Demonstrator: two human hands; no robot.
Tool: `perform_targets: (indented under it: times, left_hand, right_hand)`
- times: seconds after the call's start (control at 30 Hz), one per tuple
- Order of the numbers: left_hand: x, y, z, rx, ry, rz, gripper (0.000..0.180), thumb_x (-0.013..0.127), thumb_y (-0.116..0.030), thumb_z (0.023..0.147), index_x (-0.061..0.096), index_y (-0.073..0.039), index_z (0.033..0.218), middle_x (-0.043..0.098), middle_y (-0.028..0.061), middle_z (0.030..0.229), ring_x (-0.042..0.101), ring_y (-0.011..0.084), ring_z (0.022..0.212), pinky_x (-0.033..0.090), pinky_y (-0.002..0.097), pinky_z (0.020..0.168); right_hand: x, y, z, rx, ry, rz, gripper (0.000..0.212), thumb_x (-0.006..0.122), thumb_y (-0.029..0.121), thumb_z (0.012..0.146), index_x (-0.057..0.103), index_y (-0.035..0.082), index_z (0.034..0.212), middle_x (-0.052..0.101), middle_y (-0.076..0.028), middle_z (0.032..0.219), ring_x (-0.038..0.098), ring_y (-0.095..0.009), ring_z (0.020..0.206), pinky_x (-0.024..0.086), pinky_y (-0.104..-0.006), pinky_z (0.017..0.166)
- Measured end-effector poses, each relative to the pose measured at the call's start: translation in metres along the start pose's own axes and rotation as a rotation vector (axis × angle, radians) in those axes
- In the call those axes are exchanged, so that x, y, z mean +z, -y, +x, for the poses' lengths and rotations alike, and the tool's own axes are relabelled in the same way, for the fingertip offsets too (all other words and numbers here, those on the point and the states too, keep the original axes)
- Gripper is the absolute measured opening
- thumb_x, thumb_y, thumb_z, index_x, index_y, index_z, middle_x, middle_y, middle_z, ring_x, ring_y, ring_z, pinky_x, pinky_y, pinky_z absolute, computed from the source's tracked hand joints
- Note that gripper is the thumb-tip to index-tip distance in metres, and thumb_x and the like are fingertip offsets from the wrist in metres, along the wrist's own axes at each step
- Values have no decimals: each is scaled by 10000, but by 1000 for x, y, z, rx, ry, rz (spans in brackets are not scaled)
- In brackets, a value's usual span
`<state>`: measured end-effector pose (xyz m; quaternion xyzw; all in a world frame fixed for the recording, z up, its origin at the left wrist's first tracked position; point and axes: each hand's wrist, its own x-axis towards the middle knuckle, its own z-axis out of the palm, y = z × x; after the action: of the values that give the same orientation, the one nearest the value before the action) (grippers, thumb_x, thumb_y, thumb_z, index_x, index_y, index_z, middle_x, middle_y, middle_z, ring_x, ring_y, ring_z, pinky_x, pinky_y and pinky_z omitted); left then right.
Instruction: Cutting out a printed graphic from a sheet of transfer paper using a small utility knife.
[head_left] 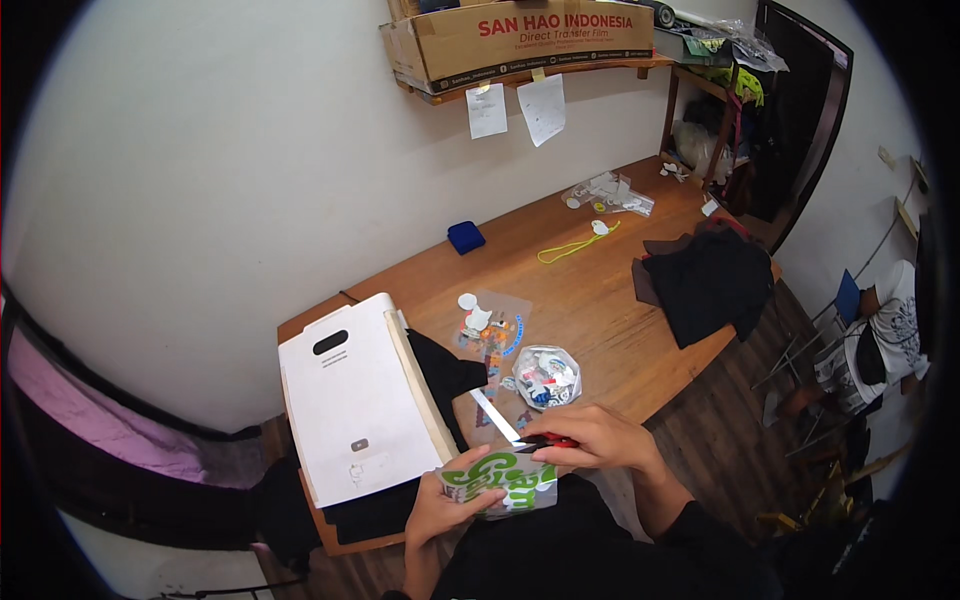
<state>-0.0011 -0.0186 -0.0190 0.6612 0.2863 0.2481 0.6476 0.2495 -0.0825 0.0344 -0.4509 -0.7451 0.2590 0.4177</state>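
- A person's left hand (440, 512) pinches the near left corner of a clear sheet printed with green lettering (500, 482), thumb on top, fingers closed under it, at the near edge of the wooden table (590, 290).
- The right hand (590, 440) is wrapped shut round red-handled scissors (545, 441); whether the blades are parted cannot be told at this size.
- The scissors lie along the sheet's far edge, tips pointing left, so the sheet sits just near-left of the cutting hand.
- The sheet's long axis runs left to right, roughly in line with the blades; the right hand is the nearer to its uncut edge.
- Just left stands a white flat press (350, 400); beyond the hands, a clear bag of stickers (547, 377) and a strip of printed film (490, 335); far right, dark cloth (705, 280).
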Motion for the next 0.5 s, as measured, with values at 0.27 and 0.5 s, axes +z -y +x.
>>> perform_targets:
  times: [0.27,0.5]
  left_hand:
    - [8,-1,4,6,-13,-8,575,777,-76,704,524,26,1211,664,86,966,608,90,827,493,214,731]
    - [16,-2,12,54,-12,3,572,774,-84,708,520,37,1206,654,95,998,611,106,857,496,228,751]
  right_hand:
    - [-5,-5,-2,-8,25,-12,280,649,183,823,602,4,1033,637,-131,845,629,-261,705,486,-326,614]
    - [-13,-9,-5,-19,22,-14,277,645,180,828,594,2,1034,630,-127,840,622,-261,717,480,-329,623]
